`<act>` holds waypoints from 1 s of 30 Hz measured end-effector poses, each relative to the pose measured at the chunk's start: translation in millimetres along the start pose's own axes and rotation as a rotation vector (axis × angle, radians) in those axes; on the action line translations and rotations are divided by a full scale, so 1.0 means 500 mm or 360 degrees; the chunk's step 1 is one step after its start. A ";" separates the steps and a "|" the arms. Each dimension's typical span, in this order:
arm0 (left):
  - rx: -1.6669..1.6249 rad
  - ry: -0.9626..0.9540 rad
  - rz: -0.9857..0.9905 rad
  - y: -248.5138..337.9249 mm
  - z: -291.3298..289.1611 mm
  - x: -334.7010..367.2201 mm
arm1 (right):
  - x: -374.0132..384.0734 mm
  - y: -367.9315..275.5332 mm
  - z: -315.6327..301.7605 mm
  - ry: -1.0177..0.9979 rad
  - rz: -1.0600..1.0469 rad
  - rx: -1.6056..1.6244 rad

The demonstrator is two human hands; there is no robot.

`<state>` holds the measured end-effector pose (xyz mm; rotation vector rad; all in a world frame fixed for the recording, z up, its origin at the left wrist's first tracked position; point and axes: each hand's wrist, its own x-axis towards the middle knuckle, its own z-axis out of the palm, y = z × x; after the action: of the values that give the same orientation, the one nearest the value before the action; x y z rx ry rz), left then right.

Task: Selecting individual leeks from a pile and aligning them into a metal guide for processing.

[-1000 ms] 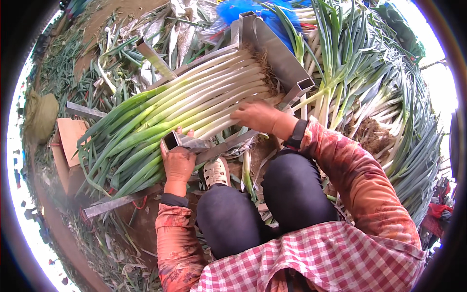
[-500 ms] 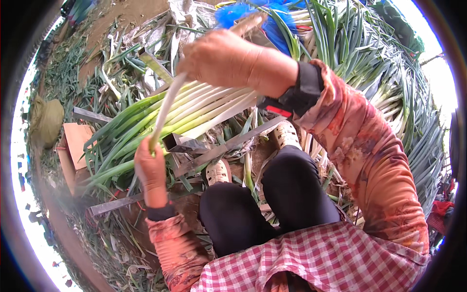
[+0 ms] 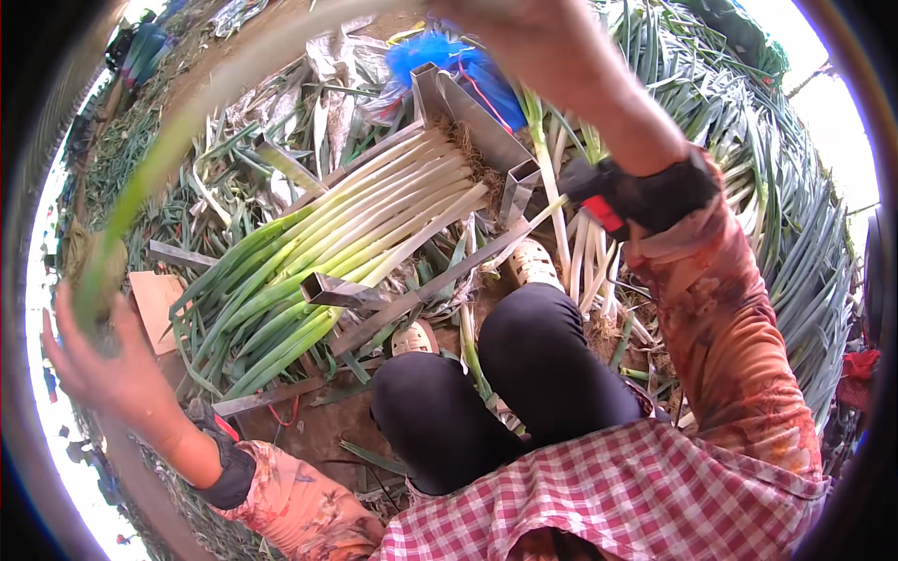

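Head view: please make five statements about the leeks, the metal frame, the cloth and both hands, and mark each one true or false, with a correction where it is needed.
1. A row of leeks lies side by side in the metal frame. True.
2. The roots are at the lower left end of the row. False: they are at the upper right end, by the metal plate.
3. The left hand has its fingers spread. True.
4. The right hand rests on a knee. False: it is up at the top edge, partly out of the picture.
5. The checked cloth is blue and white. False: it is red and white.
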<state>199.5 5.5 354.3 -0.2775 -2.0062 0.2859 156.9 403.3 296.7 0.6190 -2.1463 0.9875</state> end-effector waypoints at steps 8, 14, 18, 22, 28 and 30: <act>-0.1045 -0.1123 -0.0175 0.139 0.134 -0.314 | -0.256 0.172 -0.359 0.0837 0.0992 -0.0310; -0.0930 -0.1590 0.0024 0.227 0.200 -0.477 | -0.506 0.266 -0.437 0.0087 0.1060 -0.2120; -0.0769 -0.1514 0.0156 0.219 0.238 -0.525 | -0.402 0.101 -0.216 0.0230 0.0990 -0.0871; -0.0938 -0.1613 0.0147 0.220 0.266 -0.524 | -0.323 -0.034 -0.015 -0.0447 0.0822 -0.0252; -0.1123 -0.1559 0.0137 0.190 0.281 -0.523 | -0.349 0.114 0.220 -0.1129 0.0371 -0.0680; -0.1182 -0.1557 0.0126 0.196 0.281 -0.510 | -0.374 0.184 0.266 -0.1349 0.0218 -0.0834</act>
<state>189.6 6.1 47.1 -0.7947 -3.0224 -0.3833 167.7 378.1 50.9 0.6997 -3.0591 0.1615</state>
